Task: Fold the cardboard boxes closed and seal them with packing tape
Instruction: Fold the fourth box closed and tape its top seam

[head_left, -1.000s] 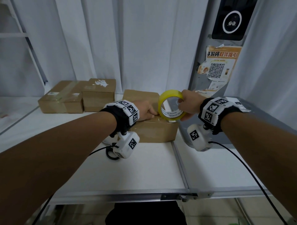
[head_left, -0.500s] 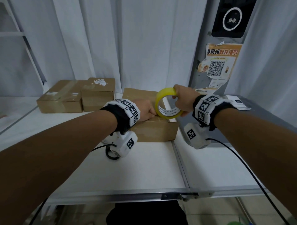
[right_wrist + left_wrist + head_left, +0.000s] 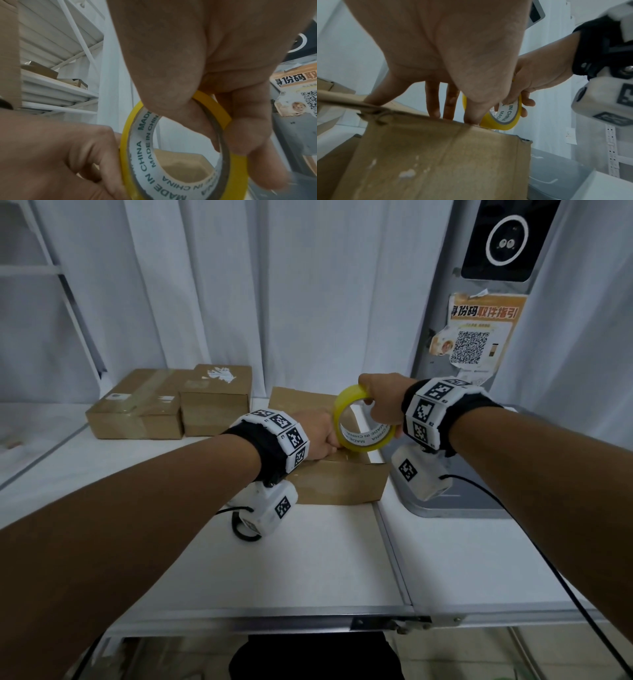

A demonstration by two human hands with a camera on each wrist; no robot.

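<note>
**Anchor the tape, then pull**

Your left hand (image 3: 317, 436) presses straight fingers on the cardboard box (image 3: 337, 481) at 12 o'clock on the table (image 3: 308, 559). Your right hand (image 3: 380, 402) grips the tape roll (image 3: 364, 424); draw it steadily toward 3 o'clock, keeping tension.

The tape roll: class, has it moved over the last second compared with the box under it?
Yes. The tape roll has risen slightly and tilted back toward the curtain, away from the near edge of the box, gripped by the right hand.
</note>
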